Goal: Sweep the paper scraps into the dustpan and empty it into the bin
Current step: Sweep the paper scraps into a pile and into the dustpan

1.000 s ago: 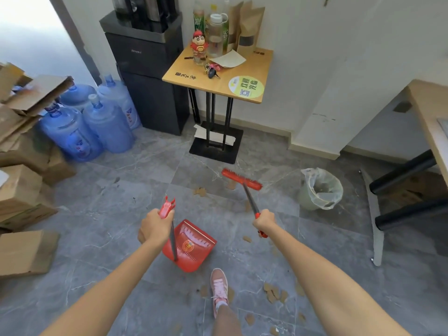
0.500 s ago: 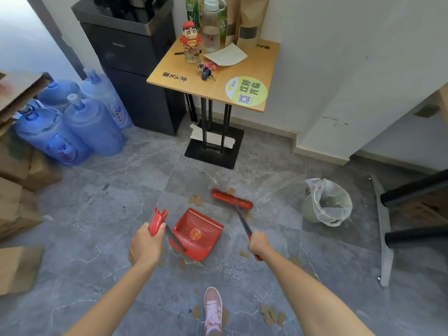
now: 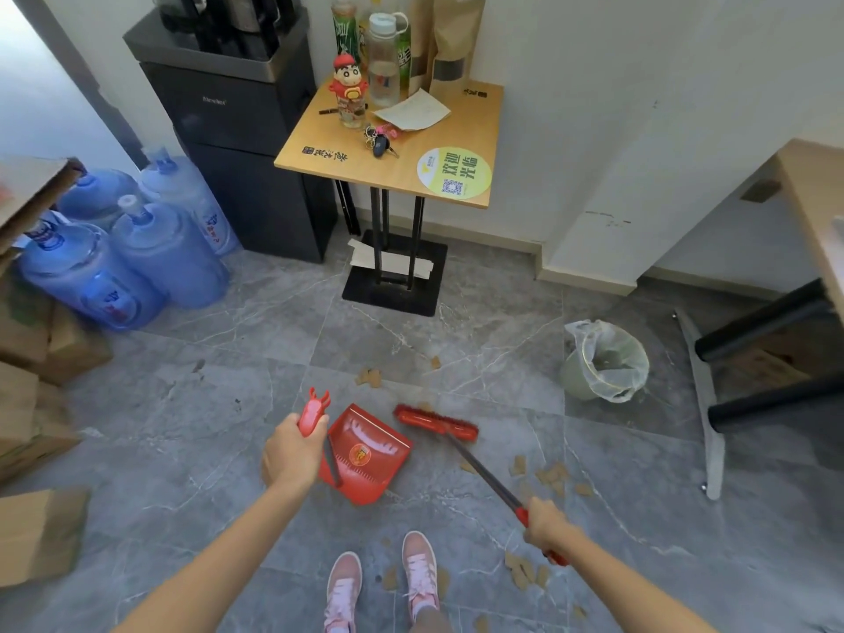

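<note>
A red dustpan [image 3: 365, 454] sits on the grey tiled floor in front of me. My left hand [image 3: 290, 454] grips the red top of its long handle. My right hand [image 3: 545, 527] grips the dark shaft of a red broom, whose brush head [image 3: 436, 422] rests on the floor just right of the pan's mouth. Brown paper scraps [image 3: 370, 376] lie beyond the pan, another cluster [image 3: 550, 477] lies right of the broom shaft, and more scraps [image 3: 523, 573] lie near my feet. The pale green bin [image 3: 580, 376] with a clear liner lies tipped at the right.
A small wooden table [image 3: 392, 171] on a black base stands ahead by the wall. Blue water jugs [image 3: 169, 258] and cardboard boxes [image 3: 32, 340] crowd the left. A desk with black legs [image 3: 767, 322] and a grey floor rail [image 3: 703, 404] are at the right.
The broom head has come down to the floor and swept back toward the dustpan's right side. The dustpan has shifted forward and now lies flatter. My view has tilted and moved.
</note>
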Motion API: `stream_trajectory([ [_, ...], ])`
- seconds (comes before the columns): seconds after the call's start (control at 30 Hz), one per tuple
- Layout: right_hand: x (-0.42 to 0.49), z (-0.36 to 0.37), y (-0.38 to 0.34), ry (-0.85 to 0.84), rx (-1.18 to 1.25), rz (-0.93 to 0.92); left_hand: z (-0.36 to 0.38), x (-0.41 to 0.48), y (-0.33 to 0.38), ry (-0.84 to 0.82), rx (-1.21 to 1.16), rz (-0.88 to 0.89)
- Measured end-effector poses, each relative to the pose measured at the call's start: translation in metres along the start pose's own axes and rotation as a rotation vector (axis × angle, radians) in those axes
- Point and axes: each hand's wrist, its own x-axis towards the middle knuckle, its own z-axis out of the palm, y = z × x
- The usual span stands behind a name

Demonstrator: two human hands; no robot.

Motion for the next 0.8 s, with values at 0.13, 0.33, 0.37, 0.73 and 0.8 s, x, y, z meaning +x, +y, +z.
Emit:
stream_trajectory([
  [0.13, -0.019, -0.014, 0.005, 0.008, 0.256, -0.008, -0.012, -0.003, -0.007, -0.019, -0.013, -0.003],
  [0.33, -0.043, -0.064, -0.002, 0.072, 0.344, -0.006, -0.016, 0.002, -0.004, -0.035, -0.015, -0.007],
  [0.37, -0.042, -0.074, -0.004, 0.07, 0.357, -0.01, -0.016, 0.003, -0.002, -0.034, -0.019, -0.01],
  [0.73, 0.068, -0.16, -0.093, 0.219, 0.247, -0.047, 0.007, 0.025, 0.003, 0.062, 0.007, -0.066],
  [0.8, 0.082, -0.164, -0.104, 0.213, 0.203, -0.041, 0.017, 0.028, 0.007, 0.071, 0.006, -0.058],
])
